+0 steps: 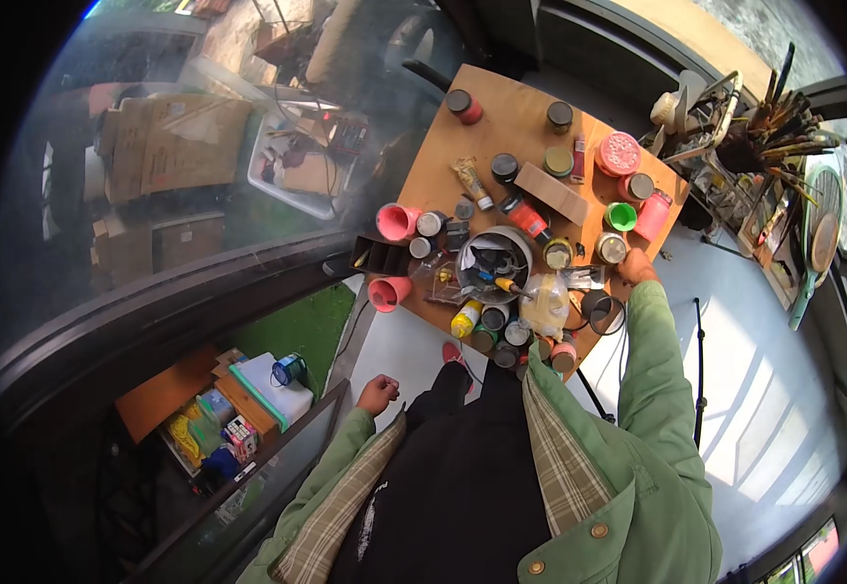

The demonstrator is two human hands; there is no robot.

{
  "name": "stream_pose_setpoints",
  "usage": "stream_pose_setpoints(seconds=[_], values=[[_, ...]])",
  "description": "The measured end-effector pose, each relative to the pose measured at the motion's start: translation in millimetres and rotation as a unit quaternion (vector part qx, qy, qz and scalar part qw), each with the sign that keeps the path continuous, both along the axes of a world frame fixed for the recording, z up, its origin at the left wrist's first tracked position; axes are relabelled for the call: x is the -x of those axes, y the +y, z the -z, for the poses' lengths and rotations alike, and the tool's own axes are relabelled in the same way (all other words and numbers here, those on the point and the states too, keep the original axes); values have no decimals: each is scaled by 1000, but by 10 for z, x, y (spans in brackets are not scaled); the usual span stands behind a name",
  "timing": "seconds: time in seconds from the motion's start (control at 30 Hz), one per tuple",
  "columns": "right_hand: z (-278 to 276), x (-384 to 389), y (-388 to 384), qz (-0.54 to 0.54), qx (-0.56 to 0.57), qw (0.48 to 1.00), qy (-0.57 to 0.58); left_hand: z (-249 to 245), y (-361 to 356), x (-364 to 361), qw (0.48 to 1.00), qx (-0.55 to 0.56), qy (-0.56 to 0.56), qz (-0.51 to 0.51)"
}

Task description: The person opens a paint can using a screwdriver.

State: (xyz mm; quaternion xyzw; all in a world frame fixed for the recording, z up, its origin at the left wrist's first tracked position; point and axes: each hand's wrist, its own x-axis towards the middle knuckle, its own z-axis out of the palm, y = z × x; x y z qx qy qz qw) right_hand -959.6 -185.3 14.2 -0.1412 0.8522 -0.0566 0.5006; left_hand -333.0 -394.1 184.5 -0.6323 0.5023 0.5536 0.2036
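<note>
My right hand (636, 268) is at the right edge of the wooden table (425, 156), its fingers against a jar with a pale lid (611, 247). Beside that jar are a green-rimmed cup (621, 216) and a pink jar (652, 214). A brush with metal bristle holder (585, 278) lies just left of the hand. My left hand (379, 393) hangs in the air below the table's near left side, fingers curled together, with nothing visible in them. A round metal bowl (494, 265) with tools inside stands mid-table, next to a plastic bag (545, 306).
Several jars, a red bottle (524, 217) and pink cups (397, 222) crowd the table. Many brushes (774, 146) stand in a rack at the upper right. Window frames run along the left, above a box of supplies (211, 428). A black stand (700, 370) is at right.
</note>
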Motion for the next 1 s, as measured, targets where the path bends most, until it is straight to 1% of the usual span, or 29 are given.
stream_pose_setpoints(seconds=[0.07, 0.17, 0.2, 0.27, 0.33, 0.4, 0.43, 0.47, 0.5, 0.57, 0.63, 0.77, 0.8, 0.87, 0.93, 0.97, 1.0], values=[[64, 23, 11, 4, 17, 1000, 11, 64, 32, -65, 1000, 5, 16, -24], [26, 78, 83, -7, 31, 999, 3, 175, 94, -143, 999, 7, 27, -32], [-54, 53, 61, -14, 34, 999, 3, 163, 108, -155, 999, 10, 27, -39], [-249, 71, 115, 23, 27, 999, 18, 187, 160, -149, 999, 7, 30, -30], [-408, 97, 169, 23, 25, 999, 8, 212, 190, -101, 999, 7, 30, -29], [-532, 76, 244, 59, 54, 997, 24, 185, 237, -90, 999, 10, 21, -26], [-554, 80, 264, 90, 62, 994, 17, 291, 274, -183, 998, 14, 51, -43], [-564, 62, 328, 121, 66, 990, 8, 320, 318, -245, 997, 23, 48, -56], [-595, 33, 364, 110, 72, 991, 7, 366, 333, -251, 996, 26, 64, -55], [-693, 23, 457, 166, 131, 977, 33, 419, 341, -274, 994, 27, 86, -58], [-831, -74, 464, 166, 145, 974, 55, 452, 354, -309, 992, 44, 108, -43], [-1077, -336, 374, 153, 172, 968, 98, 477, 415, -477, 991, 27, 123, -35], [-1059, -380, 345, 154, 170, 967, 107, 490, 450, -546, 992, 25, 122, -33], [-906, -432, 249, 100, 229, 960, 123, 560, 461, -676, 991, 21, 128, -28], [-906, -493, 125, 55, 200, 962, 176, 647, 560, -954, 989, 38, 135, -38], [-880, -518, 98, 57, 196, 962, 179, 674, 617, -1109, 989, 29, 139, -35], [-825, -540, 104, 73, 213, 958, 175, 749, 660, -1321, 992, 25, 116, -51]])
